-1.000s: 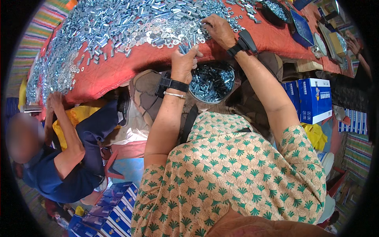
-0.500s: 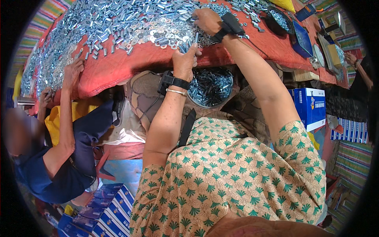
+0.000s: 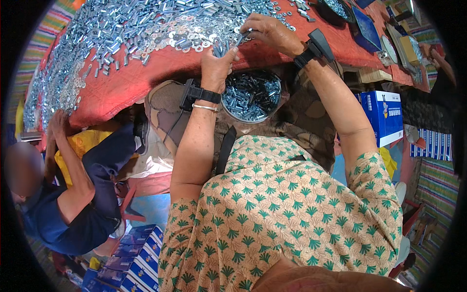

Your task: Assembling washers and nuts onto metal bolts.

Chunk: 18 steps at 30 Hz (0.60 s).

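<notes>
- Landmark: round tub, pale rim, mostly filled with loose short parts, mix of bright bluish silver and near-black.
- Left hand: just beyond the tub, toward its left side. Fingers curled around several metal sleeves; thumb along one slim piece that sticks up at a tilt.
- Sleeves in hand: small, straight, cylindrical, shiny silver with a blue cast, bunched side by side. Count unclear, fingers cover the lower ends.
- Right hand: beyond the tub, toward its right side. Fingers bent, tips at the top of that slim piece; can't tell if they pinch it.
- Washers: beyond the tub and left, flat silver rings, overlapping, on red cloth.
- Sleeve pile: farther beyond the tub, left, same bluish shine, lying every which way.
</notes>
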Each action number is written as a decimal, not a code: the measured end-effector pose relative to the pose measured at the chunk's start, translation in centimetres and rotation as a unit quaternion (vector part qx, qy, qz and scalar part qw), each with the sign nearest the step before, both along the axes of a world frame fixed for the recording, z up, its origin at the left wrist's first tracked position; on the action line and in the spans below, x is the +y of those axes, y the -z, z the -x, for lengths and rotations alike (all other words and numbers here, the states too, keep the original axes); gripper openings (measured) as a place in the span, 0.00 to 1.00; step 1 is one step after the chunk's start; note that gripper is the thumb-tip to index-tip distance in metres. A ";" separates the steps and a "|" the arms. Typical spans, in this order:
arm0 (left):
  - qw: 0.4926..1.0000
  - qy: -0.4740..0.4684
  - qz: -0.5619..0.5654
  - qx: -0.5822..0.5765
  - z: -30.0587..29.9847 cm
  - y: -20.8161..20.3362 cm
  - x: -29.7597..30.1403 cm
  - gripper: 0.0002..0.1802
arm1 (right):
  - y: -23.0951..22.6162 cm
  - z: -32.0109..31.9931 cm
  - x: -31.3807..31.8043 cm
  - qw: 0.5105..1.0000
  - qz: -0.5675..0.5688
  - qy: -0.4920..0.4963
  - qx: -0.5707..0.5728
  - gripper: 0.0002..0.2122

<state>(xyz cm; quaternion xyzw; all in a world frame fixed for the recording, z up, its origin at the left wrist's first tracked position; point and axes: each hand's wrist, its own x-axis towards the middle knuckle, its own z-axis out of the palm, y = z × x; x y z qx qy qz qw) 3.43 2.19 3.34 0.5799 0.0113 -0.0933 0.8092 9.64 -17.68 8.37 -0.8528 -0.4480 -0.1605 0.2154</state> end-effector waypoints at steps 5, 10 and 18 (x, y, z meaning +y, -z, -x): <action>0.989 0.036 -0.108 -0.095 0.5 1.1 0.1 0.07 | -0.5 2.1 -1.5 0.991 -0.023 -0.014 0.134 0.09; 0.976 0.081 -0.128 -0.154 1.1 1.7 -0.5 0.10 | 0.4 3.5 -1.8 0.939 -0.104 -0.026 0.327 0.10; 0.983 0.123 0.111 0.073 2.4 0.9 -0.4 0.08 | 2.6 3.9 -0.1 0.843 -0.224 -0.006 0.490 0.15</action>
